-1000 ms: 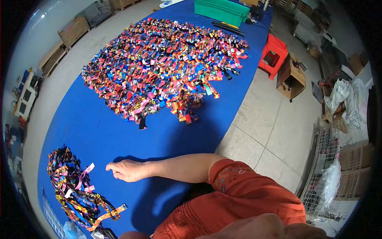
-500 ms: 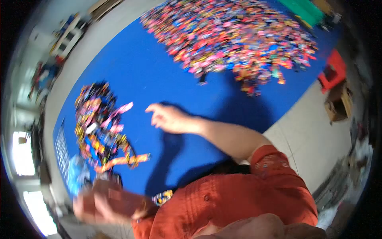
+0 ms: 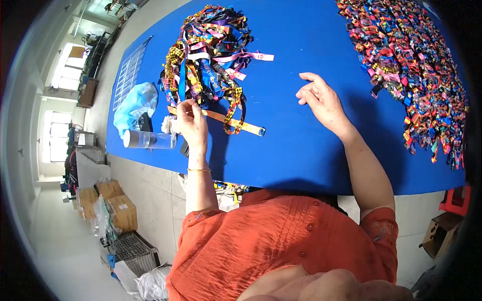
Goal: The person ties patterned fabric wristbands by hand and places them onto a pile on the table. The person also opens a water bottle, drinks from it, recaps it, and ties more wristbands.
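A tangled heap of patterned fabric straps [image 3: 213, 37] lies on the blue table, in the upper middle of the head view. At its near edge is my left hand [image 3: 193, 125], thumb and fingers drawn together. What is between the fingertips, if anything, is too small to make out. An orange strap [image 3: 241, 126] with a dark end runs behind this hand and out to its right. To the right of the heap, my right hand [image 3: 324, 105] hovers over bare blue surface, index finger stretched and thumb apart, holding nothing. A pink strap [image 3: 261, 56] sticks out between the heap and that hand.
Many more colourful straps [image 3: 401, 60] are spread in dense rows at the right. Left of my left hand lie a clear bottle [image 3: 158, 141] with a white lid and a blue plastic bag [image 3: 135, 108]. Cardboard boxes [image 3: 122, 210] stand on the floor at the left.
The view has swung left, so the heap sits higher and further right. My left hand has moved up to the heap's near edge. My right hand stays raised, its fingers more bent.
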`<state>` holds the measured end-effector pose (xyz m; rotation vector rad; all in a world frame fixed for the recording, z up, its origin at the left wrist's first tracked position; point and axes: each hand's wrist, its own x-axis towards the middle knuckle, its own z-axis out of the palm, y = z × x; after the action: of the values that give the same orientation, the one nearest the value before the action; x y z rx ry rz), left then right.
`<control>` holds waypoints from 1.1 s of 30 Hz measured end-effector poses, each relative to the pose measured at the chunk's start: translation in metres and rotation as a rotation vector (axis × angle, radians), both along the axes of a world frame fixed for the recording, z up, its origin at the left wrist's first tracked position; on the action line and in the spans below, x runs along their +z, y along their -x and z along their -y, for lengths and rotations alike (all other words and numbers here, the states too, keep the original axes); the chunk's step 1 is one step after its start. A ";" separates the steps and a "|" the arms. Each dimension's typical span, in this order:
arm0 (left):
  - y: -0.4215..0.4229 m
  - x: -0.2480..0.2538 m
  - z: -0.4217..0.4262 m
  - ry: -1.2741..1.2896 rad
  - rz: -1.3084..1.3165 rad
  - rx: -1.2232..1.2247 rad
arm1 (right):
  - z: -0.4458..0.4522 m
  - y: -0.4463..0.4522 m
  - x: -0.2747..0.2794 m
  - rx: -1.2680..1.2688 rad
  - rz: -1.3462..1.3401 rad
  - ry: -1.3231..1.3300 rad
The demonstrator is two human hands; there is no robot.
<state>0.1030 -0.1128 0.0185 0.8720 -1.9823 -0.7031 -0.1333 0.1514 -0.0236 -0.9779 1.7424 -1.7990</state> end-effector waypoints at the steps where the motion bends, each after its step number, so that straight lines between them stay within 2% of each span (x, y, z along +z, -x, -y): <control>1: 0.001 -0.001 -0.002 0.008 0.031 -0.001 | -0.001 0.001 0.001 -0.003 -0.007 -0.004; 5: 0.020 -0.008 -0.016 -0.028 -0.004 -0.084 | 0.000 0.000 0.000 0.003 -0.012 0.005; 6: 0.025 -0.001 -0.025 -0.001 0.109 -0.074 | 0.001 -0.001 -0.002 0.000 -0.008 0.009; 8: 0.032 -0.005 -0.029 0.263 0.317 -0.109 | 0.002 0.000 -0.004 -0.004 0.017 0.028; 11: 0.041 -0.016 -0.036 0.180 0.445 -0.127 | 0.003 0.002 -0.015 0.016 0.032 0.097; 13: 0.043 -0.031 -0.032 0.189 0.423 -0.193 | 0.000 0.004 -0.013 0.010 -0.034 0.034; 16: 0.046 -0.026 -0.038 0.204 0.513 -0.195 | -0.005 0.002 0.001 -0.017 -0.121 -0.026; 18: 0.048 -0.024 -0.043 0.131 0.483 -0.212 | -0.006 0.001 0.003 -0.018 -0.108 -0.048; 20: 0.054 -0.023 -0.050 0.170 0.464 -0.247 | -0.007 0.002 0.004 -0.016 -0.108 -0.056; 24: 0.071 -0.001 -0.105 0.161 0.415 -0.358 | -0.006 0.001 0.004 -0.013 -0.117 -0.054; 28: 0.088 0.014 -0.163 0.172 0.387 -0.531 | -0.007 0.002 0.002 -0.015 -0.154 -0.042; 29: 0.092 0.014 -0.174 0.111 0.332 -0.604 | -0.005 0.002 -0.003 -0.071 -0.245 -0.024; 33: 0.097 0.014 -0.200 -0.009 0.309 -0.804 | -0.013 0.003 0.012 0.086 -0.072 -0.042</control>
<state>0.0062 0.0868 0.0329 0.1490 -2.6274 -1.0604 -0.1362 0.1640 -0.0118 -1.0956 1.7451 -1.6867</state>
